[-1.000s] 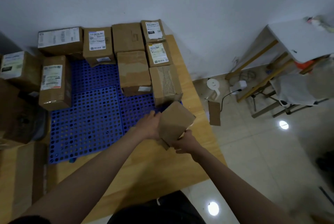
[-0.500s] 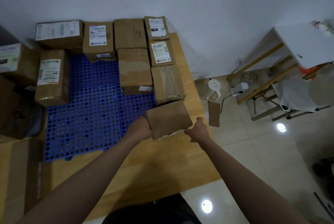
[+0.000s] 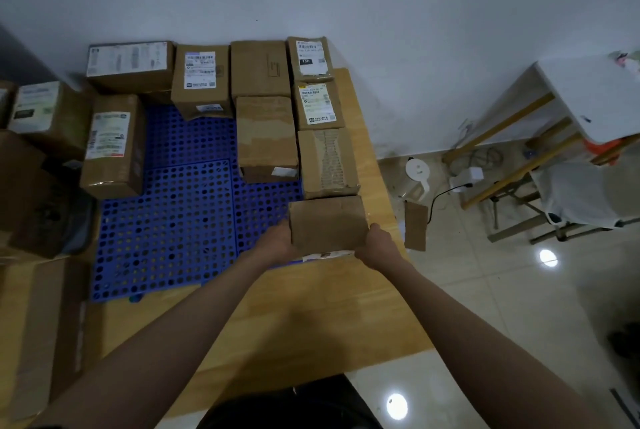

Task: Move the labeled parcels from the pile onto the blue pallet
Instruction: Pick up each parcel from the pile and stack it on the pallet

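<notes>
Dim, bluish indoor light; two bright glare spots on the glossy floor. Wide-angle bending at the edges; soft overall focus.

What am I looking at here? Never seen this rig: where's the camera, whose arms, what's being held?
There is no robot. One wide-angle camera sits on a person's head and looks forward and down, so the two bare arms are that person's own. The left hand and the right hand grip the two ends of a plain brown cardboard parcel at the near right corner of the blue perforated pallet. The pallet lies on a wooden table. Other parcels, some with white shipping labels, stand in rows on the pallet, one being the torn-top parcel just behind the held one. More boxes are piled at the left.
</notes>
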The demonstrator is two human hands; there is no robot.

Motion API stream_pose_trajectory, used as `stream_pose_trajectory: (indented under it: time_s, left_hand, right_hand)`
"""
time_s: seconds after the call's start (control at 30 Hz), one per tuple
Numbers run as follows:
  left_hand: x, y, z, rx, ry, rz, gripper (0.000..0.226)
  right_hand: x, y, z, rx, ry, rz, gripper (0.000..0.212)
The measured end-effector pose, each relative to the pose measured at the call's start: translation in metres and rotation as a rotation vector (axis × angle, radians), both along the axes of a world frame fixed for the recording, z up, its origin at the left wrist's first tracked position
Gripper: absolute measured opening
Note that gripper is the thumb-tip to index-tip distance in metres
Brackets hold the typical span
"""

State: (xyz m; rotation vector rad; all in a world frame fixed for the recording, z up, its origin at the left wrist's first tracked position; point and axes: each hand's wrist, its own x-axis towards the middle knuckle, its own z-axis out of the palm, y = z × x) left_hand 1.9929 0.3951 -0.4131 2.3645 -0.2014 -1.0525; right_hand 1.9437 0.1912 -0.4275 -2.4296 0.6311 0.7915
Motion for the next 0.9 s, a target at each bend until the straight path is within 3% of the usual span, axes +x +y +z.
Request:
stream_pose_trajectory:
  time_s: [0.13, 0.27, 0.37, 0.53, 0.9]
  left_hand:
    - [0.0, 0.007, 0.01, 0.087, -0.005, -0.027, 0.061]
    - [-0.005, 0.016, 0.015, 0.17, -0.058, -0.081, 0.015]
    - [-0.011, 0.025, 0.022, 0.21, -0.07, -0.107, 0.023]
    - [-0.029, 0.049, 0.032, 0.314, -0.093, -0.126, 0.056]
    - [-0.096, 0.155, 0.05, 0.428, -0.136, 0.068, 0.063]
  right_hand:
    - [0.005, 0.0, 0.016, -0.058, -0.067, 0.076, 0.051]
    - [0.008, 0.007, 0.034, -0.15, -0.148, 0.196, 0.043]
    - [0.014, 0.018, 0.049, -0.169, -0.163, 0.316, 0.045]
    - [0.02, 0.045, 0.072, -0.212, -0.177, 0.579, 0.04]
    - [0.001, 0.155, 0.095, -0.128, -0.085, 0.992, 0.033]
